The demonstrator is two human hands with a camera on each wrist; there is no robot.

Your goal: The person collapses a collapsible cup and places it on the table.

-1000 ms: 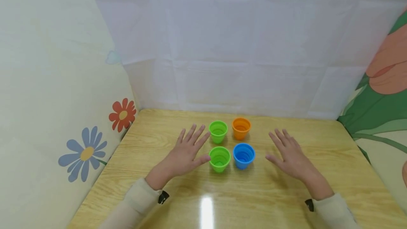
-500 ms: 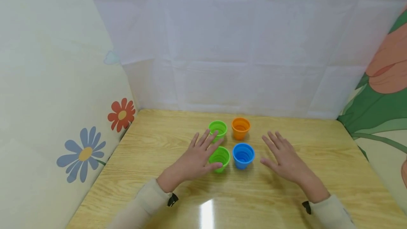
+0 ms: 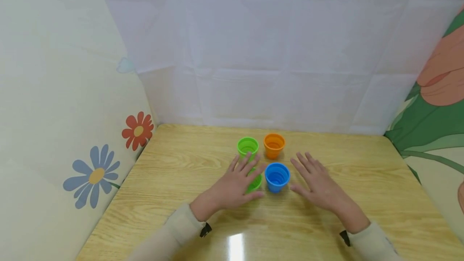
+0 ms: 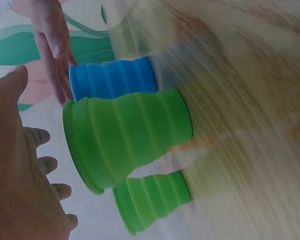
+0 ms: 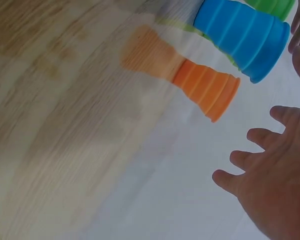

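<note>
Two green cups, an orange cup point(image 3: 274, 146) and a blue cup point(image 3: 277, 177) stand upright in a two-by-two group on the wooden table. My left hand point(image 3: 233, 186), fingers spread, hovers over the near green cup point(image 3: 255, 183) and partly hides it in the head view. Its fingertips overlap the lower edge of the far green cup point(image 3: 248, 146). The left wrist view shows a gap between the left hand point(image 4: 20, 155) and the near green cup point(image 4: 127, 137). To the right of the blue cup, my right hand point(image 3: 320, 186) is held with fingers spread, holding nothing.
A white cloth point(image 3: 235, 51) hangs behind the table point(image 3: 181, 164). Walls printed with flowers stand on the left and right. A black strap piece point(image 3: 205, 230) shows at the left wrist and another point(image 3: 345, 237) at the right.
My left hand has moved right, from beside the green cups to above the near one. My right hand has shifted left towards the blue cup. The cups stay in place.
</note>
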